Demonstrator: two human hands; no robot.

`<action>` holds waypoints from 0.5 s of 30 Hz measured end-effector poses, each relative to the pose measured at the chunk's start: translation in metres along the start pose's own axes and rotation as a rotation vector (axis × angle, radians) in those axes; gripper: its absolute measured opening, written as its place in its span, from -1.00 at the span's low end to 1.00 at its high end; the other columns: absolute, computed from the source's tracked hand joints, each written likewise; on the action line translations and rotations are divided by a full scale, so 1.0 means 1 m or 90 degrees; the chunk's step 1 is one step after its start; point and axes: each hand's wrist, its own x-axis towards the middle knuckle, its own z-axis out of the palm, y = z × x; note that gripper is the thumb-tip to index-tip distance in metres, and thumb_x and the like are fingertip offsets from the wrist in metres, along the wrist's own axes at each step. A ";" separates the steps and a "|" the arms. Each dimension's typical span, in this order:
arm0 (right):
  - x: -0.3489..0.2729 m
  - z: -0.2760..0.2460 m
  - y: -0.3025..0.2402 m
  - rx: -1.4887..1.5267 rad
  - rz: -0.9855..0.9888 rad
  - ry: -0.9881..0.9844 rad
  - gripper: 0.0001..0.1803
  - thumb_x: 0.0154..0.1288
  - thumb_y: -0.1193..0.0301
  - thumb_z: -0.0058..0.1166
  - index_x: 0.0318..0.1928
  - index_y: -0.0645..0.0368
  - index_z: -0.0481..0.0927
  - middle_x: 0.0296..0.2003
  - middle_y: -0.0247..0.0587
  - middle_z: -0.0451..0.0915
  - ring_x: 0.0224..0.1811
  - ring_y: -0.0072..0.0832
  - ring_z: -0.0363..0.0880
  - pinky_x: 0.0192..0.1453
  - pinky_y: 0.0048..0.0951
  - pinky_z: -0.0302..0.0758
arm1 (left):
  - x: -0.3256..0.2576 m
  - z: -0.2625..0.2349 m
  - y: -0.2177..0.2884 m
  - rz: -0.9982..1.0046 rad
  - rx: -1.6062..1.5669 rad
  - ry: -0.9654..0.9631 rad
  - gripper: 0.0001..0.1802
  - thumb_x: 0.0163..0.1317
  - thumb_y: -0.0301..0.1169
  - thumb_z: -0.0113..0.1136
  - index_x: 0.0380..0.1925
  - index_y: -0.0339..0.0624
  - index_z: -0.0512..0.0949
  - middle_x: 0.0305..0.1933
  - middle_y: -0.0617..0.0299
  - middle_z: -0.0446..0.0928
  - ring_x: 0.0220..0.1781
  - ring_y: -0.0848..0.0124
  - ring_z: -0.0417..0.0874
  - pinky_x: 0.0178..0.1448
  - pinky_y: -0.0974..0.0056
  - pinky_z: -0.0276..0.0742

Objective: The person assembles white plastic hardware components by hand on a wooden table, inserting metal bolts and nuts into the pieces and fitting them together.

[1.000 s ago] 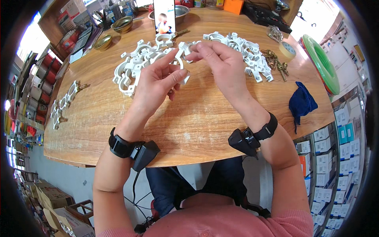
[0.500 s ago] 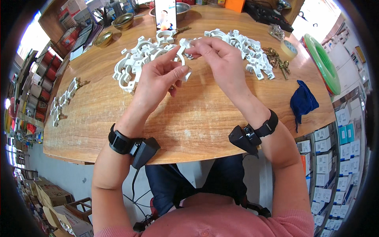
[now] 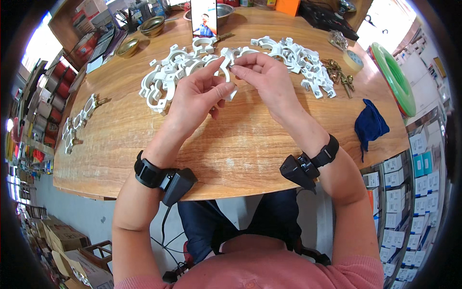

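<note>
My left hand [image 3: 199,94] is closed on a white half-ring pipe clamp [image 3: 225,72], held upright above the table with its lower flange past my thumb. Close to the clamp's upper end, my right hand [image 3: 267,77] has thumb and index finger pinched together; whatever small thing they grip is hidden. Behind my left hand lies a pile of white pipe clamps [image 3: 159,86]. A second heap of white clamp halves [image 3: 315,72] spreads beyond my right hand, with brass-coloured bolts [image 3: 345,82] beside it.
Assembled clamps with bolts [image 3: 84,113] lie at the table's left. A phone [image 3: 204,21] stands at the back near metal bowls [image 3: 127,47]. To the right are a tape roll [image 3: 353,59], a blue cloth pouch [image 3: 370,123] and green coiled hose [image 3: 392,79].
My right fingertips have drawn together into a pinch closer to the clamp. My left hand keeps its hold on the clamp, nearly still. The picture on the phone has changed.
</note>
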 end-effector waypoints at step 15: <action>-0.002 -0.001 -0.006 0.128 0.255 -0.052 -0.75 0.18 0.24 0.01 -0.25 0.15 0.51 -0.36 -0.39 0.51 -0.33 -0.65 0.42 -0.21 -0.61 0.32 | 0.001 -0.001 -0.004 0.003 0.029 0.016 -0.43 0.11 -0.41 0.15 0.13 -0.24 0.24 -0.44 0.32 0.48 -0.53 0.62 0.46 -0.61 0.54 0.37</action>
